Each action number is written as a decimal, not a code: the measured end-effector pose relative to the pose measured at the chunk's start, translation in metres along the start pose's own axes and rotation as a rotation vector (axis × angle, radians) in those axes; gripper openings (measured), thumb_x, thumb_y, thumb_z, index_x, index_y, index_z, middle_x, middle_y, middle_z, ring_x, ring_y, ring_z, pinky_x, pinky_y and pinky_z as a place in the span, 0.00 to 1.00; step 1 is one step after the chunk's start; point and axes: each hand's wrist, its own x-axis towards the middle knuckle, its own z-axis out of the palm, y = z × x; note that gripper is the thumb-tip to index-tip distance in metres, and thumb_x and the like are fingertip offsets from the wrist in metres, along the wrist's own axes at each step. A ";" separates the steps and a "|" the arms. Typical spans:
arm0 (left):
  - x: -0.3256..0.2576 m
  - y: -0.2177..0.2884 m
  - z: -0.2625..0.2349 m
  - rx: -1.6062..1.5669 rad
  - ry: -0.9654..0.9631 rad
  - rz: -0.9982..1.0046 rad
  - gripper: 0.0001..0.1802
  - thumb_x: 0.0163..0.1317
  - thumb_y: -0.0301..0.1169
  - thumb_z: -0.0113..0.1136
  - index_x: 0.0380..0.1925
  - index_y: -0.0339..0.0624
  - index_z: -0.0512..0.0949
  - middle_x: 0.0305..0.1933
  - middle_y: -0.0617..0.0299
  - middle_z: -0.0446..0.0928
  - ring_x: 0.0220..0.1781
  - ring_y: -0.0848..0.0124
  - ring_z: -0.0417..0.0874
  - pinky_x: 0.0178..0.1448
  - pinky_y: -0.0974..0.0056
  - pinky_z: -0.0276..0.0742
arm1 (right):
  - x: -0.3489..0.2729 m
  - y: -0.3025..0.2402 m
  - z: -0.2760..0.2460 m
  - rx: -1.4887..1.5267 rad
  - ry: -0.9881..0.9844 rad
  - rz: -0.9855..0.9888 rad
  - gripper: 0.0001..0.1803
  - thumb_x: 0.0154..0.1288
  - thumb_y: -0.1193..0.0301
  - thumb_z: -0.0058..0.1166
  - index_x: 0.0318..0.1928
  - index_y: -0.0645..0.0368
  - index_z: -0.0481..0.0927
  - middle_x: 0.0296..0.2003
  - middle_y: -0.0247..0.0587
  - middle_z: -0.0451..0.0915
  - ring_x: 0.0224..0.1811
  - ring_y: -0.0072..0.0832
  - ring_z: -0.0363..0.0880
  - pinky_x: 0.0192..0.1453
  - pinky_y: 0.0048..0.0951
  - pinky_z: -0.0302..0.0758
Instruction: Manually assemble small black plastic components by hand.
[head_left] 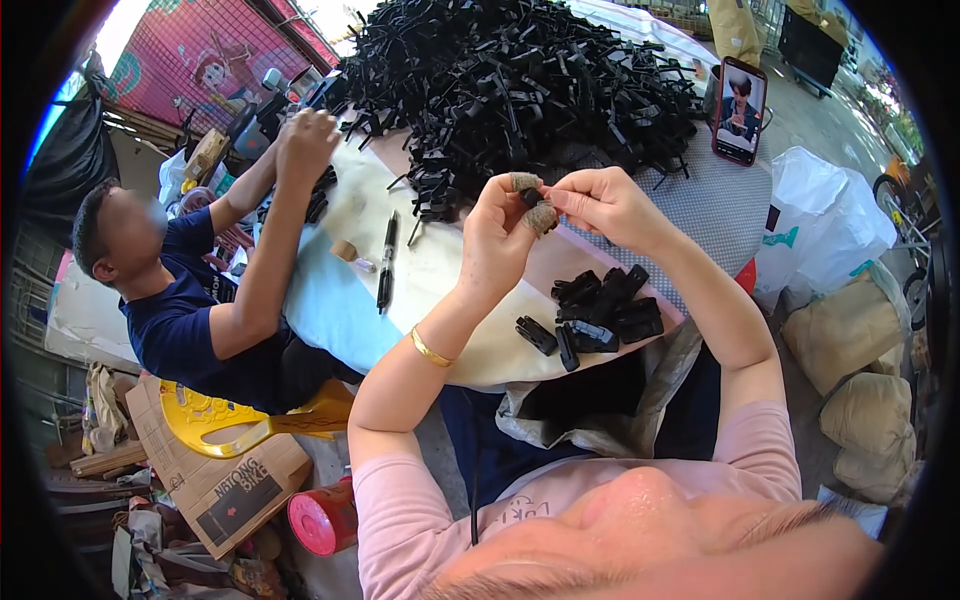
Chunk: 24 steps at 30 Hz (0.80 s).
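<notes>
Above the table's middle, my left hand (497, 232) pinches a small black plastic piece (530, 198) between thumb and finger. Tan tape wraps those two fingertips. My right hand (610, 205) meets it from the right, its thumb and finger pressed together at the piece's edge; what they grip, if anything, is too small to make out. Just beyond both hands rises a large heap of black plastic pieces (520, 90), many with thin prongs. Nearer to me, below my right hand, lies a small pile of chunkier black pieces (605, 310).
A black pen (388, 262) and a small tape roll (344, 250) lie on the cloth-covered table (450, 345). At left a co-worker (190, 270) sits with raised hands. A phone (738, 112) stands at right. An open sack (675, 385) rests at my lap, beside the table edge.
</notes>
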 end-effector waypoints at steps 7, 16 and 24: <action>-0.007 -0.001 0.002 0.282 0.132 0.230 0.13 0.50 0.19 0.60 0.37 0.34 0.70 0.31 0.60 0.78 0.32 0.78 0.78 0.37 0.73 0.75 | -0.003 -0.009 0.003 0.094 -0.016 0.077 0.09 0.62 0.70 0.50 0.33 0.64 0.79 0.16 0.24 0.69 0.17 0.09 0.60 0.19 0.13 0.55; 0.006 0.020 -0.022 0.630 -0.400 0.039 0.18 0.44 0.26 0.65 0.38 0.38 0.74 0.34 0.61 0.76 0.33 0.72 0.77 0.35 0.68 0.72 | -0.004 -0.006 -0.022 -0.114 0.174 -0.225 0.07 0.58 0.75 0.47 0.29 0.64 0.78 0.20 0.27 0.74 0.21 0.09 0.65 0.24 0.12 0.60; -0.004 -0.006 -0.018 1.310 -0.245 0.220 0.12 0.40 0.21 0.58 0.29 0.39 0.72 0.30 0.55 0.74 0.38 0.58 0.72 0.41 0.59 0.71 | -0.004 -0.002 -0.004 -0.384 0.042 -0.359 0.04 0.54 0.77 0.53 0.30 0.63 0.79 0.20 0.35 0.77 0.19 0.14 0.71 0.23 0.16 0.67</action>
